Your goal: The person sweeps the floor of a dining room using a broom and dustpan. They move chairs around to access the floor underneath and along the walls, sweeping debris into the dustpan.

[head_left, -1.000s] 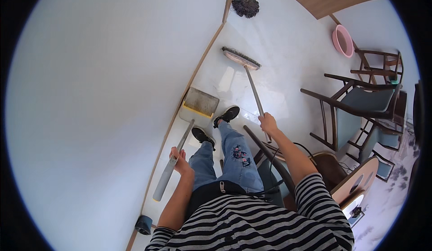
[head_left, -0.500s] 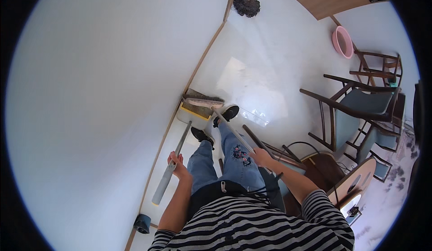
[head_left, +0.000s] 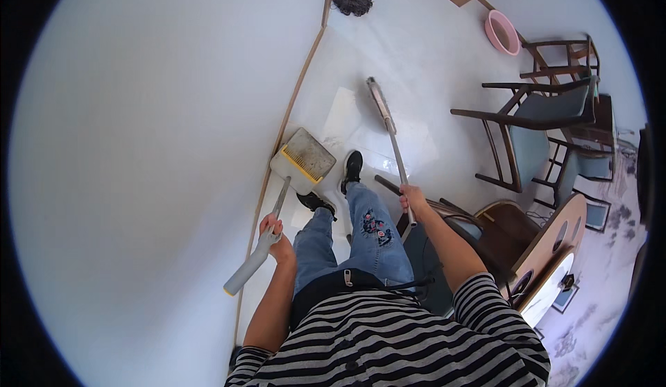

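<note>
Glossy white floor (head_left: 433, 74) meets a pale wall (head_left: 159, 109), dark-framed chairs (head_left: 531, 151) at right. The left hand (head_left: 271, 233) clamps a smudged grey dustpan (head_left: 301, 177) with yellow teeth, just beside the wall; the right hand (head_left: 412, 199) grips a grey-poled broom (head_left: 397, 154) reaching past the black shoes (head_left: 353, 166).

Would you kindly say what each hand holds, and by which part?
Left hand: dustpan, partway along its handle. Right hand: broom, near the top of its pole.
</note>
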The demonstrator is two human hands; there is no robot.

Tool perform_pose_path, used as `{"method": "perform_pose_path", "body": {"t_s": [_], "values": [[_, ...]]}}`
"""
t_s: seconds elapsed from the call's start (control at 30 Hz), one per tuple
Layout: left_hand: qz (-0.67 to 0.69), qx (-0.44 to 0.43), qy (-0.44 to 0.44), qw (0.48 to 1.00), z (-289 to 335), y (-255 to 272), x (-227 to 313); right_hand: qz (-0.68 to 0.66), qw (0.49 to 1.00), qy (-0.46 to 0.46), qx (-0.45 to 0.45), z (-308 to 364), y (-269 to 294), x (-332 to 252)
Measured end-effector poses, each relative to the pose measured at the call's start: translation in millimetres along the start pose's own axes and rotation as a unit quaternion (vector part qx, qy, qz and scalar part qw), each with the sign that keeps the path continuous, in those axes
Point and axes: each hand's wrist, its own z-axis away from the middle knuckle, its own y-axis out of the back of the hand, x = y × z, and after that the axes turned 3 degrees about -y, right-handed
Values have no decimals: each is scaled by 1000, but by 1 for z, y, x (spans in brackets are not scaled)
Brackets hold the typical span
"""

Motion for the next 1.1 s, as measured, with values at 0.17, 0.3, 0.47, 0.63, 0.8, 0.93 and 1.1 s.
{"method": "perform_pose_path", "body": {"t_s": [0.17, 0.3, 0.47, 0.63, 0.8, 0.93, 1.1], "values": [[-58, -41, -27, 997, -8, 1, -9, -183, 981, -55, -28, -24, 20, 19], [-19, -36, -21, 999, -3, -2, -6, -186, 982, -29, 11, -19, 14, 37], [-72, -86, -18, 994, 2, 5, 9, -202, 978, -22, 38, -9, 0, 56], [-66, -66, 22, 995, 29, 5, 33, -158, 983, 30, 83, -28, -13, 92], [-98, -55, 35, 993, 45, 16, 19, -84, 986, 64, 131, -48, -20, 120], [-33, 21, 88, 995, 41, 34, -4, 3, 985, 99, 141, -32, -34, 109], [-18, 34, 108, 993, 44, 51, -19, 116, 963, 154, 189, -26, -48, 111]]}}
